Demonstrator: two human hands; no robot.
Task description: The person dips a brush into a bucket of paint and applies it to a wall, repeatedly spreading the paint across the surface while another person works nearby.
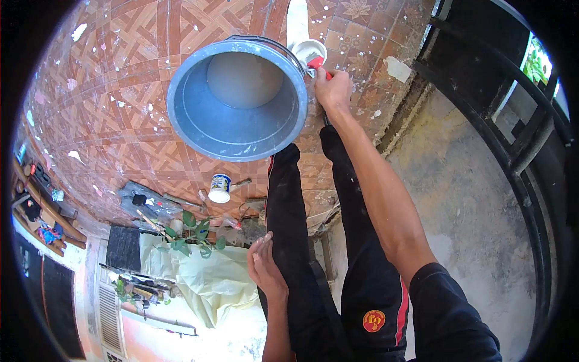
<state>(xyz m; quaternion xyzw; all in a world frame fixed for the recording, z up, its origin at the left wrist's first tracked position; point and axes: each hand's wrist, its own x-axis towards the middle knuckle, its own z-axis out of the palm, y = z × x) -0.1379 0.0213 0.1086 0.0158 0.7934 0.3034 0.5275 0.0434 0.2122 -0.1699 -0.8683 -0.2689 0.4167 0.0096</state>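
A large blue bucket (pixel 181 99) with pale liquid at its bottom stands on the tiled floor. At its right rim, my right hand (pixel 333 90) is closed around the red handle of a tool (pixel 316 62). The tool's head is at a small white container (pixel 309 50), and I cannot make out its shape. A white elongated piece (pixel 297 21) lies just beyond that container. My left hand (pixel 265 265) rests beside my left leg with its fingers somewhat apart and nothing in them.
A white labelled can (pixel 220 188) is on the patterned floor (pixel 136 36) below the bucket. Leafy plants (pixel 193 232) and a pale cloth (pixel 211 271) are at the lower left. Black metal bars (pixel 512 163) run along the right.
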